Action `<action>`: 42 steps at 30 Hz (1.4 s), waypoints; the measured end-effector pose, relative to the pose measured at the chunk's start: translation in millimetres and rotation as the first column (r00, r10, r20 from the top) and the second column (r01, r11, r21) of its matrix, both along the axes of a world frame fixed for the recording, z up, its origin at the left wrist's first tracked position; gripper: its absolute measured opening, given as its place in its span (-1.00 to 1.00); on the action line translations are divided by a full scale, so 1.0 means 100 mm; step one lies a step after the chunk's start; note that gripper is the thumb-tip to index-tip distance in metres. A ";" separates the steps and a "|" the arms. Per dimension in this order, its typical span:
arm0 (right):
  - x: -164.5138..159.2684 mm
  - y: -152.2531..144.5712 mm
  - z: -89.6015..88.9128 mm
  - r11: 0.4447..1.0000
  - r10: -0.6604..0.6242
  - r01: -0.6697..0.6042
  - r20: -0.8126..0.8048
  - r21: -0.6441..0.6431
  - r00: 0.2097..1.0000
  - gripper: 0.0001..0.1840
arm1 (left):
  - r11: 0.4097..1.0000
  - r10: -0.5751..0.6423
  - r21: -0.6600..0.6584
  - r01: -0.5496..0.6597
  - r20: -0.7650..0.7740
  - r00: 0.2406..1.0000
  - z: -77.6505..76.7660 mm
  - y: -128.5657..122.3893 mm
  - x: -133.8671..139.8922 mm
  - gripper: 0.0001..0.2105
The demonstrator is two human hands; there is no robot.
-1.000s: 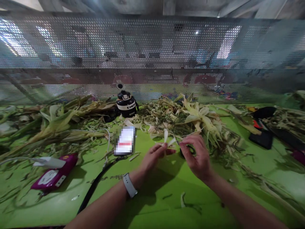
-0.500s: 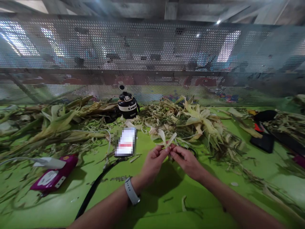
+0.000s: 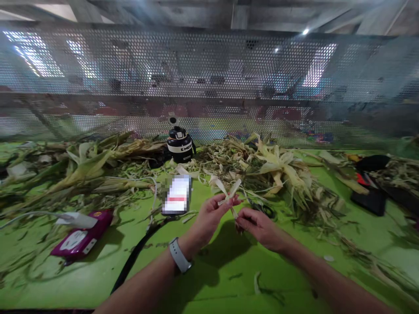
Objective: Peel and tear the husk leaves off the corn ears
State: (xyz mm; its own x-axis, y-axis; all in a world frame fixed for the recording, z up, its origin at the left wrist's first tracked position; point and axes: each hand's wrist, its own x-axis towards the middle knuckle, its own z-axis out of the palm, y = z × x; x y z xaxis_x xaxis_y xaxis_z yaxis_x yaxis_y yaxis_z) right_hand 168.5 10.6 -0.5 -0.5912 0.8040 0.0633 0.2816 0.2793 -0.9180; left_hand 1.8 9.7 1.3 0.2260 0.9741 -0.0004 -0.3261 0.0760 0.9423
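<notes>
Between finger and thumb, my left hand (image 3: pixel 214 213) pinches a small flower-like piece of pale corn husk (image 3: pixel 228 195), its strips spreading upward. Just below and to the right, my right hand (image 3: pixel 257 224) is closed around the lower end of the same piece, where a thin strip runs down into the fingers. The fingertips hide part of that end. A pair of black-handled scissors (image 3: pixel 266 210) appears to lie partly behind my right hand. Past my hands lies a heap of dried husk strips (image 3: pixel 225 161), with a larger pale husk bunch (image 3: pixel 283 168) on its right.
A lit phone (image 3: pixel 177 194) lies left of my hands, and a black bottle (image 3: pixel 180 146) stands behind it. At left is a purple pack (image 3: pixel 83 235) with a white plug and cable. More husks (image 3: pixel 85 163) lie far left; a dark phone (image 3: pixel 369 198) is at right. Perforated metal panel (image 3: pixel 209 83) behind.
My right hand has moved down and away from my left, drawing along the lower end of the husk piece. My left hand keeps its pinch. The whole view has shifted slightly.
</notes>
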 end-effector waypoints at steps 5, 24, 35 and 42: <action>0.03 0.01 0.02 0.997 0.006 -0.004 0.014 -0.078 1.000 -0.68 | 1.000 -0.001 0.014 0.002 -0.020 1.000 -0.01 0.02 -0.03 -0.67; 0.11 0.06 0.03 0.963 -0.247 0.250 -0.040 0.101 0.968 -0.56 | 0.991 -0.111 0.045 0.128 -0.272 0.956 0.00 -0.01 -0.02 -0.70; 0.06 0.07 -0.01 0.901 -0.411 0.427 -0.167 0.075 0.896 -0.63 | 0.988 -0.151 -0.002 0.157 -0.298 0.943 -0.06 0.01 -0.01 -0.65; 0.12 0.10 0.07 0.860 -0.285 0.271 -0.032 0.433 0.958 -0.65 | 0.951 -0.298 -0.033 0.307 -0.363 0.883 -0.11 0.03 -0.02 -0.64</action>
State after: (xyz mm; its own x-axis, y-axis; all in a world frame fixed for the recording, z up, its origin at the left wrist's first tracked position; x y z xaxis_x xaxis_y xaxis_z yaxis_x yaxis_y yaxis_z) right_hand 180.3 20.9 6.3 -0.3548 0.8331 0.4244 0.4334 0.5488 -0.7149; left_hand 0.1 12.8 -10.2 0.4983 0.8594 -0.1147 0.0698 0.0922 0.9933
